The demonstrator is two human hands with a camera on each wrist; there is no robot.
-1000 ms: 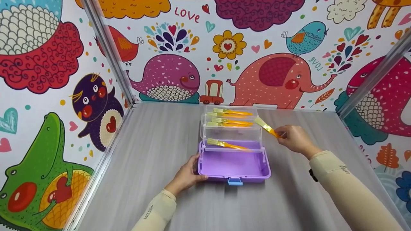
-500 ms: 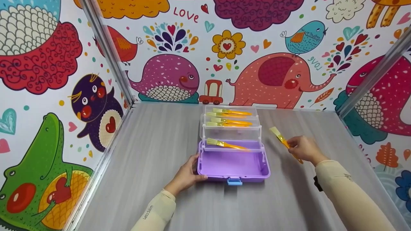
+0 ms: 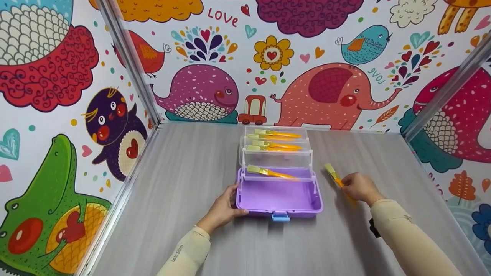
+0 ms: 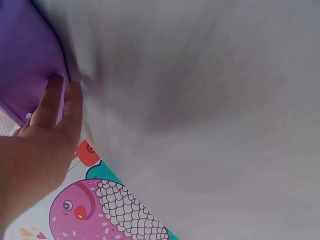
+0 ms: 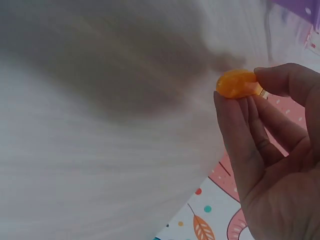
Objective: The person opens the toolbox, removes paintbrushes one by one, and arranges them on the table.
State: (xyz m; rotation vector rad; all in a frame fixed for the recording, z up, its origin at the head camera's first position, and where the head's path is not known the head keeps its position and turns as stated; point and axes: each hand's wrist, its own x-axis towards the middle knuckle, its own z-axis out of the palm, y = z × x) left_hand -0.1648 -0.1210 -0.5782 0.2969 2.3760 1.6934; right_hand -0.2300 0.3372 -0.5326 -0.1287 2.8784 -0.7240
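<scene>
A purple toolbox (image 3: 282,211) stands with its clear lid up and its clear trays (image 3: 278,159) raised in tiers. My left hand (image 3: 222,210) rests against its front left corner, thumb at the front and fingers along the side. The left wrist view shows those fingers (image 4: 72,102) fairly straight against the purple wall. Right of the box, my right hand (image 3: 360,188) pinches a paintbrush (image 3: 331,171) by its orange handle, pale bristles pointing away and left. In the right wrist view, the handle's rounded end (image 5: 235,84) lies between thumb and fingertips.
One paintbrush (image 3: 270,172) lies in the lowest tray and several more (image 3: 284,147) in the tiers behind. A blue latch (image 3: 280,217) hangs at the box's front. Printed walls (image 3: 326,42) enclose the grey table (image 3: 184,161) behind and at both sides.
My right hand has carried the paintbrush from beside the upper trays toward me and slightly right, down near the table. The left hand and toolbox have not moved.
</scene>
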